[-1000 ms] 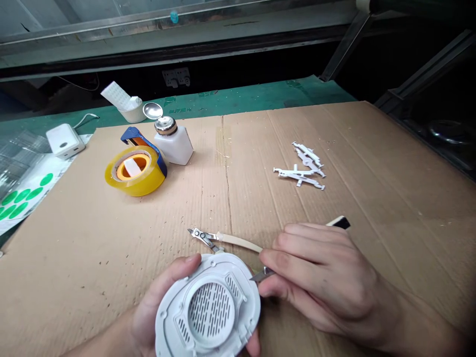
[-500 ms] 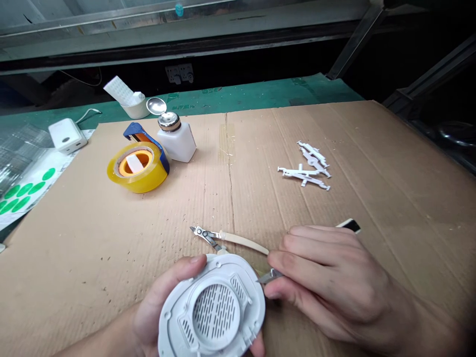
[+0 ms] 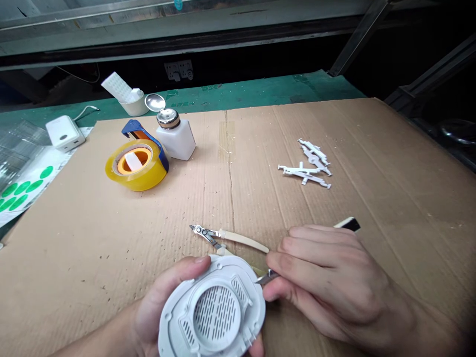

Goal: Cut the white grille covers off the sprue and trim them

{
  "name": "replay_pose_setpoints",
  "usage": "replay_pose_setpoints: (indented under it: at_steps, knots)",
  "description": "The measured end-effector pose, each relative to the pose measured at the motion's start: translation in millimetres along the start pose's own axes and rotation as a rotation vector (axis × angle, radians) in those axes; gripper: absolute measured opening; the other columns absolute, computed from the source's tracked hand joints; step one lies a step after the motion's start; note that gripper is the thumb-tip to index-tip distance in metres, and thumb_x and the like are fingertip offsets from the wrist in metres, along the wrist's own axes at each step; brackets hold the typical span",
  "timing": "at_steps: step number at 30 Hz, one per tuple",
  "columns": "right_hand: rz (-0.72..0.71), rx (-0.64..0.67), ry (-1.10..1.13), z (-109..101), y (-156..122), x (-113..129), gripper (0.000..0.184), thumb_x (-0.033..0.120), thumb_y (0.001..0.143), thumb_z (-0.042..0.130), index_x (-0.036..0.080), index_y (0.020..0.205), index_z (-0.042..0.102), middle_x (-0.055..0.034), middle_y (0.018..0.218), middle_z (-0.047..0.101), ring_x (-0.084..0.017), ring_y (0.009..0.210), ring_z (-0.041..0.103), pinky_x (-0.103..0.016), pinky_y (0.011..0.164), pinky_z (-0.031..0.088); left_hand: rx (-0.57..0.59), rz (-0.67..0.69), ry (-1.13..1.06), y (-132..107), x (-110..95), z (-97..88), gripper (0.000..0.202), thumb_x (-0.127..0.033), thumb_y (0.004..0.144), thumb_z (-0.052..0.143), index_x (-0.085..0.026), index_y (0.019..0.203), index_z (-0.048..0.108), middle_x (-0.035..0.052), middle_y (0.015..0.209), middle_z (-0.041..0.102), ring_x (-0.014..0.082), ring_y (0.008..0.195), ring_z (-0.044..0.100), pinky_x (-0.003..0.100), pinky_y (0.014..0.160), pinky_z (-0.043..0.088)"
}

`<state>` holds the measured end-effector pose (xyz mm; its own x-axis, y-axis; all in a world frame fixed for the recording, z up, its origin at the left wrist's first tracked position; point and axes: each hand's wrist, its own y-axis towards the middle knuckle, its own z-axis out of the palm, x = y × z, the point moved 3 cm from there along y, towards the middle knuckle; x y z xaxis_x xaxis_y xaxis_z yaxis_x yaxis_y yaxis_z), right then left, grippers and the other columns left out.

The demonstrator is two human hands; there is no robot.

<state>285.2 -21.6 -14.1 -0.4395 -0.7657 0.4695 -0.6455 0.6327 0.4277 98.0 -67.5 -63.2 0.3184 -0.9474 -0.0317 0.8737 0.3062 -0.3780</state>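
My left hand (image 3: 163, 297) grips a white oval plastic cover (image 3: 243, 277) with a round slotted grille in its middle, thumb on the rim and fingers beneath. A knife (image 3: 267, 276) is pinched in my right hand (image 3: 330, 282); its blade tip meets the cover's upper right edge. Most of its handle is hidden inside the fist, while a black-and-white end (image 3: 348, 224) sticks out beyond the knuckles. Just behind the cover lie nippers (image 3: 241, 240) with cream handles, jaws spread and pointing left, one handle partly covered by the plastic part.
A tape roll (image 3: 148, 174) in a blue dispenser stands left, beside a white pump bottle (image 3: 178, 141). White plastic pieces (image 3: 307, 171) lie right on the cardboard (image 3: 253, 198). Farther back are a small cup (image 3: 134, 106), a white box (image 3: 65, 133) and a green-dot sticker sheet (image 3: 28, 187).
The blade has shifted very slightly left, onto the cover's edge. The cover stays in my left hand, almost unmoved, and the view has tilted a little.
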Motion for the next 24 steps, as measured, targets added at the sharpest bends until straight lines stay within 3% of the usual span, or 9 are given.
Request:
replay_pose_setpoints:
  at_steps: [7, 15, 19, 24]
  knots:
    - [-0.018, 0.001, 0.010, 0.8, 1.1, 0.0, 0.020, 0.021, 0.094, 0.059, 0.015, 0.075, 0.061, 0.0021, 0.060, 0.052, -0.012, 0.055, 0.039, -0.031, 0.052, 0.027, -0.027, -0.003, 0.009, 0.8, 2.0, 0.2, 0.070, -0.063, 0.077, 0.065, -0.003, 0.113, 0.068, 0.0177, 0.093, 0.074, 0.0163, 0.077, 0.071, 0.018, 0.067, 0.050]
    - [-0.025, 0.010, 0.055, -2.0, 3.3, -1.2, 0.021, 0.025, 0.095, 0.060, 0.015, 0.077, 0.061, 0.0023, 0.061, 0.051, -0.012, 0.056, 0.042, -0.029, 0.052, 0.029, -0.004, 0.015, 0.007, 0.4, 2.1, 4.8, 0.061, -0.058, 0.082, 0.063, -0.007, 0.115, 0.067, 0.0176, 0.097, 0.074, 0.0158, 0.081, 0.072, 0.019, 0.072, 0.049]
    - [0.089, -0.019, 0.163, -5.4, 4.2, -2.7, 0.028, 0.040, 0.089, 0.067, 0.012, 0.091, 0.062, -0.0018, 0.070, 0.057, -0.014, 0.062, 0.050, -0.028, 0.054, 0.037, 0.003, 0.013, 0.014, 1.9, 1.1, 5.1, 0.065, -0.058, 0.080, 0.062, -0.002, 0.113, 0.066, 0.0190, 0.096, 0.073, 0.0173, 0.077, 0.070, 0.020, 0.066, 0.050]
    - [0.218, -0.022, 0.205, -1.8, 5.1, -1.1, 0.022, 0.031, 0.081, 0.075, 0.013, 0.088, 0.064, 0.0003, 0.069, 0.056, -0.012, 0.061, 0.050, -0.025, 0.054, 0.039, 0.008, 0.024, 0.049, 4.2, -0.1, 4.4, 0.061, -0.061, 0.080, 0.061, -0.005, 0.105, 0.068, 0.0168, 0.091, 0.074, 0.0170, 0.073, 0.069, 0.020, 0.064, 0.049]
